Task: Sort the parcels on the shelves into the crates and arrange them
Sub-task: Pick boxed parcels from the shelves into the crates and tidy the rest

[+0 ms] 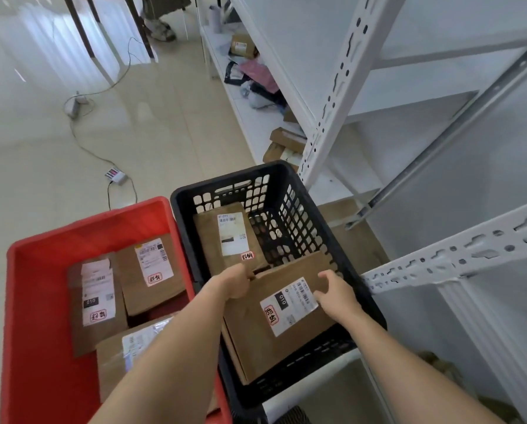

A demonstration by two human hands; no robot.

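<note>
A black slotted crate stands beside a red crate on the floor. In the black crate a brown parcel with a white label lies tilted at the near end. My left hand grips its far left corner. My right hand rests on its top right part, fingers over the label edge. Behind it a second brown parcel lies at the crate's far end. The red crate holds three brown labelled parcels; my left forearm partly covers the nearest one.
White metal shelving rises on the right, its post close to the black crate. Loose parcels and bags lie on the low shelf farther back. A cable and power strip cross the tiled floor. A person's feet stand far back.
</note>
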